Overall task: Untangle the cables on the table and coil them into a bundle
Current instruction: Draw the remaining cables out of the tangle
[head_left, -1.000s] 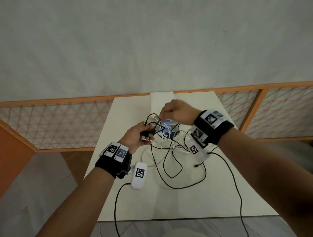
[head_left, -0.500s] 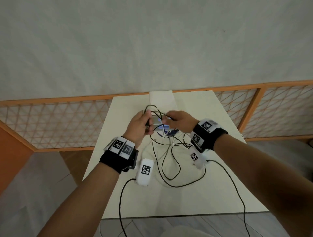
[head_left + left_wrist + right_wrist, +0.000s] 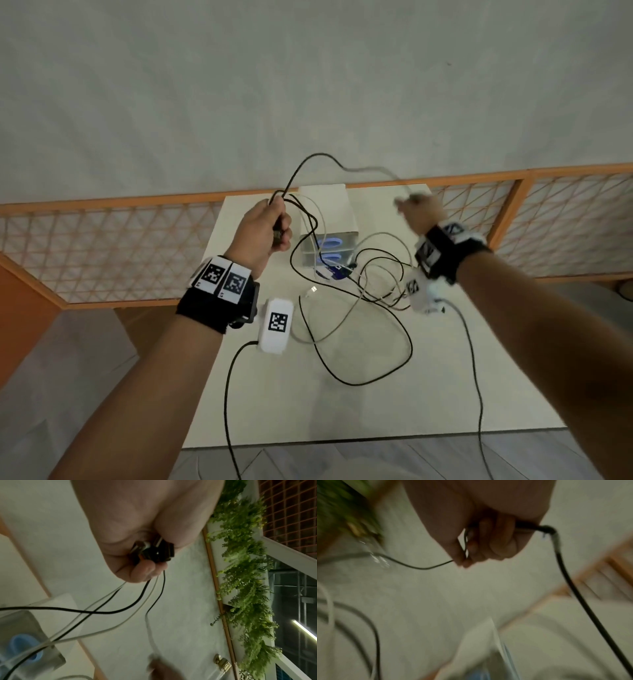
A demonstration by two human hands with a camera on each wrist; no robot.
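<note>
Black and white cables (image 3: 373, 284) lie tangled on the white table (image 3: 411, 394). My left hand (image 3: 270, 222) is raised over the table's far left and grips several cable plugs (image 3: 152, 551), with black and white strands hanging from the fist. A black cable (image 3: 318, 157) arcs through the air from it to my right hand (image 3: 416, 205), which pinches that cable (image 3: 426, 568) at the far right of the table. A white USB plug (image 3: 312, 290) lies loose on the table. The right wrist view is blurred.
A clear box (image 3: 329, 253) holding blue items stands at the table's far middle, with a white sheet (image 3: 325, 202) behind it. An orange lattice railing (image 3: 102, 250) runs behind the table. Thicker black leads (image 3: 233, 394) from the wrist cameras hang off the front edge.
My hands were close together over the box. Now they have pulled apart: the right hand swept right and up, drawing a black cable into a raised arc, while the left rose slightly.
</note>
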